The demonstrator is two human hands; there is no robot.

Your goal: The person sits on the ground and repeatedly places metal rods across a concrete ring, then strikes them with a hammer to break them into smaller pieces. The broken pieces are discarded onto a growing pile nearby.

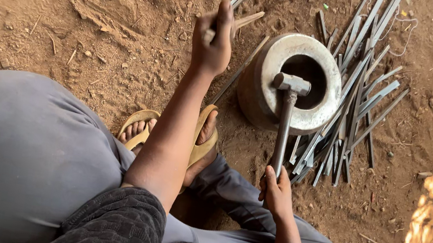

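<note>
Metal strip (240, 22) gripped in closed left hand (212, 39), held just left of the steel ring (308, 114) on dirt. Right hand (276, 191) closed round hammer (285, 120), its head over the ring. Step judged: forging; the next blow calls for the strip across the rim.

Bare dirt (101, 20) left of the round metal block (264, 103) — strip pile (353, 112) crowding its right.
</note>
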